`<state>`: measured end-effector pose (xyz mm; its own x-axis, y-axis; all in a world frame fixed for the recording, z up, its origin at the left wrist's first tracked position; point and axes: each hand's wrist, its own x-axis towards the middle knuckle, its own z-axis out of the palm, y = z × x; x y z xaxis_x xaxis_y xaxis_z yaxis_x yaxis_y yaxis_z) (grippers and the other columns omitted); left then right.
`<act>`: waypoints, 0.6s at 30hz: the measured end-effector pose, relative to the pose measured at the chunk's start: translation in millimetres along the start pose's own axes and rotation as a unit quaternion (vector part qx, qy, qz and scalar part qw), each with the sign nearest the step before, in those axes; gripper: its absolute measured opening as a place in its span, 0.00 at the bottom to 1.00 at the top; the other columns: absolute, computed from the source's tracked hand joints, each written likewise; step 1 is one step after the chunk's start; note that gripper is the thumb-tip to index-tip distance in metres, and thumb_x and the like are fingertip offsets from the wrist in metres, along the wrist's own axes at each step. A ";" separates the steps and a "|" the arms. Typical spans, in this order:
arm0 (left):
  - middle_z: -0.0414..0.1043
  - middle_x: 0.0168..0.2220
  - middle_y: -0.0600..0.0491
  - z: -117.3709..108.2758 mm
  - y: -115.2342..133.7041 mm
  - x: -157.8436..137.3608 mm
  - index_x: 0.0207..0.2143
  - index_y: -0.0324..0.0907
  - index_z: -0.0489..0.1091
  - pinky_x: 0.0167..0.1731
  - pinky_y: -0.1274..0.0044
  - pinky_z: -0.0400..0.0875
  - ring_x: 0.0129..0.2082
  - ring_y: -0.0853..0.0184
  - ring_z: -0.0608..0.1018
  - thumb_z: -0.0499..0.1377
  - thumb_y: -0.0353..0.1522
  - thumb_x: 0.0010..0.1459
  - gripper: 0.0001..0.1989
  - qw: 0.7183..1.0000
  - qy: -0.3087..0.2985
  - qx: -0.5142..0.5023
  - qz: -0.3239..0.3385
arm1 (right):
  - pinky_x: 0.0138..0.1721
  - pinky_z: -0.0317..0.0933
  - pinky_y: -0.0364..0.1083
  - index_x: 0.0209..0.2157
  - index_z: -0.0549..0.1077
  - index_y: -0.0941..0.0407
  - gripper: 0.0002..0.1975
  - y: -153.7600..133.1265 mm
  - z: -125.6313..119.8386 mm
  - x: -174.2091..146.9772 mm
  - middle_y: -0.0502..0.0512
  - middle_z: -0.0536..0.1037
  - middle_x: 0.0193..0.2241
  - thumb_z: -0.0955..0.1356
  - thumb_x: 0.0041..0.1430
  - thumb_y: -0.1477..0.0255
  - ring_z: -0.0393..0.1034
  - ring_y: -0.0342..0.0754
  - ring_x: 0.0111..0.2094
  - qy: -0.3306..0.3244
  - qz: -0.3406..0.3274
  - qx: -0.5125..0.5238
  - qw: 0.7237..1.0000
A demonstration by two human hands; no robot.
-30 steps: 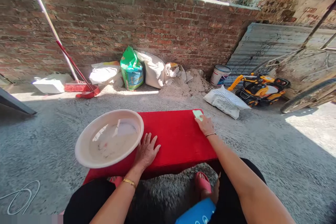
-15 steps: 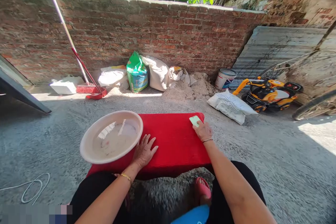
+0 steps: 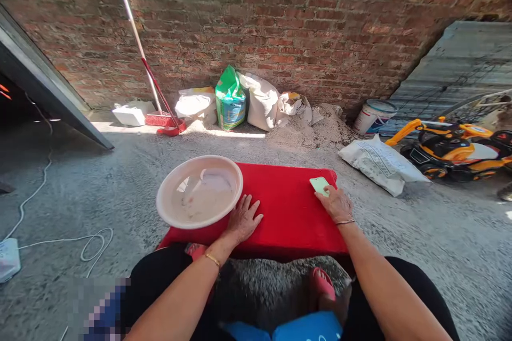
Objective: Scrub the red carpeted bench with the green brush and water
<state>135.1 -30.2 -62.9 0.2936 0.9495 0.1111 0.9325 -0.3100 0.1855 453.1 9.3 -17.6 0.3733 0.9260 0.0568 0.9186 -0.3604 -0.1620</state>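
Observation:
My left hand lies on the red cloth of a low table, its fingers spread, right beside the rim of a wide basin. The pale pink basin stands at the table's left side with clear water in it. At the far right corner my right hand has its thumb and fingers on the near end of a flat, pale green phone. The phone rests on or just above the cloth; its near end is covered by the fingers.
Along the brick wall stand a red broom and dustpan, several sacks, a sand heap and a paint bucket. A white sack and a toy excavator sit at right. A white cable lies at left.
The view has swung left and slightly downward, so everything appears shifted to the right. Both hands keep their places on the table, and the right one stays on the phone.

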 end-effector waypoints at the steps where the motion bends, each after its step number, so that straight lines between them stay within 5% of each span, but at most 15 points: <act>1: 0.60 0.64 0.41 -0.8 1.7 -1.0 0.59 0.44 0.67 0.60 0.58 0.57 0.65 0.51 0.60 0.54 0.40 0.63 0.24 1.000 -0.001 0.002 -0.004 | 0.39 0.62 0.49 0.50 0.73 0.51 0.23 -7.9 0.2 -5.2 0.61 0.74 0.44 0.65 0.60 0.53 0.72 0.54 0.43 -0.003 -0.011 0.019 1.000; 4: 0.64 0.60 0.40 -2.7 11.5 -8.2 0.56 0.43 0.70 0.60 0.57 0.57 0.61 0.50 0.64 0.54 0.36 0.63 0.20 1.000 0.001 0.008 0.006 | 0.35 0.60 0.44 0.49 0.73 0.50 0.21 -48.1 7.0 -38.6 0.56 0.74 0.41 0.65 0.60 0.53 0.72 0.50 0.41 -0.024 -0.109 0.059 0.992; 9: 0.69 0.53 0.43 0.6 28.2 -25.1 0.52 0.44 0.71 0.58 0.56 0.57 0.56 0.54 0.68 0.51 0.31 0.64 0.17 0.992 -0.005 -0.006 0.122 | 0.37 0.57 0.42 0.45 0.74 0.50 0.18 -98.0 24.5 -92.2 0.54 0.74 0.38 0.67 0.59 0.55 0.70 0.47 0.39 -0.023 -0.292 0.050 0.955; 18: 0.71 0.44 0.44 -6.6 29.1 -32.8 0.45 0.44 0.73 0.50 0.62 0.66 0.48 0.58 0.72 0.51 0.32 0.64 0.13 0.988 0.015 -0.049 0.148 | 0.28 0.50 0.42 0.43 0.74 0.52 0.18 -57.3 12.1 -56.7 0.54 0.72 0.37 0.67 0.58 0.54 0.69 0.46 0.34 0.025 -0.206 0.003 0.978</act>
<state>151.3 -70.7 -54.8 0.5433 0.8147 0.2029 0.7809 -0.5791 0.2341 377.7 -21.2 -23.4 -0.0215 0.9859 0.1659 0.9917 0.0421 -0.1215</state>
